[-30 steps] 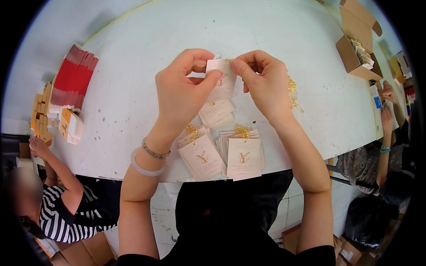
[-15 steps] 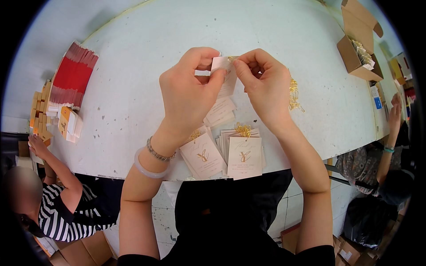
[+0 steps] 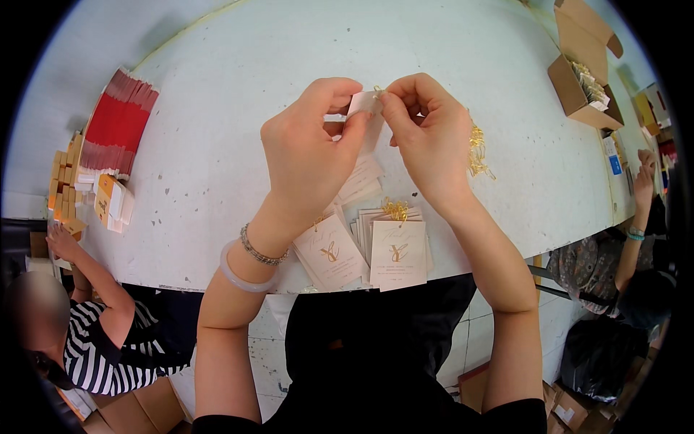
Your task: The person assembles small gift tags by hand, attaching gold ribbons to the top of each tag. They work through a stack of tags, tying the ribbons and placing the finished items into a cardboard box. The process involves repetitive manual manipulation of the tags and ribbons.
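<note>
My left hand (image 3: 307, 141) pinches a pale card tag (image 3: 371, 124) between thumb and fingers above the table. At the tag's upper edge, my right hand (image 3: 428, 130) closes thumb and forefinger on a small gold-coloured clip (image 3: 377, 92). Whether the clip passes through a hole there is too small to tell. Under my hands lie loose pale tags (image 3: 361, 182). Nearer me are two piles of printed tags, a left pile (image 3: 329, 252) and a right pile (image 3: 398, 253), with gold clips at their tops. A heap of gold clips (image 3: 478, 152) lies beside my right hand, partly hidden by it.
Red-banded stacks of flat pieces (image 3: 119, 123) and small yellow boxes (image 3: 66, 173) line the table's left side. An open cardboard box (image 3: 578, 90) stands at the far right. One person in stripes (image 3: 108, 333) sits at left, another person (image 3: 600, 267) at right.
The tag has tilted slightly in my left hand, and more of the gold clip shows above its edge. My right hand has shifted a little upward. The person at right has moved a hand.
</note>
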### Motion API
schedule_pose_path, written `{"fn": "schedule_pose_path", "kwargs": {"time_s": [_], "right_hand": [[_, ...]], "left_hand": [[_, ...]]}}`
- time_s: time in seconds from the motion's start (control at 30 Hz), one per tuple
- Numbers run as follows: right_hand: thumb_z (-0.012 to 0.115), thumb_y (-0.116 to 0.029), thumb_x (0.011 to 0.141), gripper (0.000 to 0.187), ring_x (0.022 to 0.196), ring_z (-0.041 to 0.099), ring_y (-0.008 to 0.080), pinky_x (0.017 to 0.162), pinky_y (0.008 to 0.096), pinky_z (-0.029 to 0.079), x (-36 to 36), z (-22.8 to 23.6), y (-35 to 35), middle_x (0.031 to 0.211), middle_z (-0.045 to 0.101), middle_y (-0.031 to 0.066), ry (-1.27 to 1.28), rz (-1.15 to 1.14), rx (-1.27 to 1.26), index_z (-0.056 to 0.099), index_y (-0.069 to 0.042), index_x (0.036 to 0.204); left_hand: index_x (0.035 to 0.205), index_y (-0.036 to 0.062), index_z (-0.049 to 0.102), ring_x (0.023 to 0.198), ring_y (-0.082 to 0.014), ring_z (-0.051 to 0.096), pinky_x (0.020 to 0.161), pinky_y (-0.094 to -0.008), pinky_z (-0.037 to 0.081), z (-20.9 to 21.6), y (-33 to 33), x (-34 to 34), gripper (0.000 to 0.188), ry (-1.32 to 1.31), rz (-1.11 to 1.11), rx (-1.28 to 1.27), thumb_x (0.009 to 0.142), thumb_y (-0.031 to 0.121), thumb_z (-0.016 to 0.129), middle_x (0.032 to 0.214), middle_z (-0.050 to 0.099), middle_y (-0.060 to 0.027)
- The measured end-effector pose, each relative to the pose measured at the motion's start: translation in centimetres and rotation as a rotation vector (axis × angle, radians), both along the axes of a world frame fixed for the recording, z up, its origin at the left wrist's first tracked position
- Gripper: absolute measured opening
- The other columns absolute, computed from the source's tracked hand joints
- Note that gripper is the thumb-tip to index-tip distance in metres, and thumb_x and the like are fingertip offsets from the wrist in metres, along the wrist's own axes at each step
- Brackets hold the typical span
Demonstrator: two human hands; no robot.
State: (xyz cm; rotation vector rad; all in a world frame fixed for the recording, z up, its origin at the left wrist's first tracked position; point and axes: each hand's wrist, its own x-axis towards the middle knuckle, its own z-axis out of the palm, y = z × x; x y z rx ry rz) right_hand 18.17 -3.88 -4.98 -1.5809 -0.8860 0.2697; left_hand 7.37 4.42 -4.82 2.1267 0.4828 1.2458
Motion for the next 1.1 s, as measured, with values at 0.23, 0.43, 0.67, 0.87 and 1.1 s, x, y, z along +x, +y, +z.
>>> {"fn": "schedule_pose_path", "kwargs": {"time_s": [0.23,0.43,0.67,0.87,1.1], "right_hand": [[0.058,-0.002,0.089,0.008,0.059,0.062,0.0108,0.052,0.0245,0.050,0.6,0.0,-0.1,0.072,0.067,0.0079,0.148,0.155,0.096,0.065,0.002,0.091],[0.060,-0.004,0.088,0.006,0.057,0.061,0.0105,0.051,0.0243,0.048,1.0,2.6,-0.5,0.066,0.065,0.0065,0.035,0.197,-0.026,0.064,0.000,0.087],[0.063,-0.003,0.086,0.005,0.059,0.048,0.0026,0.051,0.0189,0.038,-1.7,8.1,-2.7,0.066,0.057,-0.0028,-0.446,0.383,-0.192,0.064,-0.001,0.082],[0.065,-0.005,0.078,0.008,0.056,0.056,0.0286,0.055,0.0350,0.044,-4.7,5.7,-3.0,0.061,0.057,0.0141,-0.537,0.681,-0.431,0.060,0.001,0.075],[0.063,-0.004,0.078,0.009,0.060,0.056,0.0308,0.058,0.0382,0.045,-5.7,2.5,-1.5,0.063,0.058,0.0153,-0.575,0.714,-0.555,0.059,0.002,0.072]], "left_hand": [[0.091,0.0057,0.068,0.063,-0.0160,0.064,0.053,-0.0258,0.049,-0.1,0.5,-0.3,0.018,0.027,0.027,0.305,0.076,-0.004,0.068,0.075,0.068,-0.0033],[0.088,0.0082,0.070,0.058,-0.0179,0.060,0.052,-0.0286,0.047,2.5,0.6,-1.8,0.017,0.074,0.028,0.581,0.074,-0.002,0.068,0.067,0.066,-0.0024],[0.102,-0.0018,0.068,0.074,-0.0087,0.064,0.061,-0.0196,0.051,5.9,-2.5,-8.6,0.025,0.150,-0.149,-0.310,0.078,-0.007,0.071,0.086,0.069,-0.0050],[0.097,-0.0051,0.061,0.078,-0.0102,0.065,0.063,-0.0211,0.056,2.0,-6.2,-13.8,0.024,0.226,-0.139,-0.839,0.076,-0.012,0.072,0.090,0.067,-0.0099],[0.092,0.0007,0.065,0.068,-0.0075,0.057,0.052,-0.0195,0.045,-2.3,-7.0,-13.6,0.020,0.338,0.098,-0.469,0.074,-0.002,0.075,0.081,0.063,-0.0028]]}}
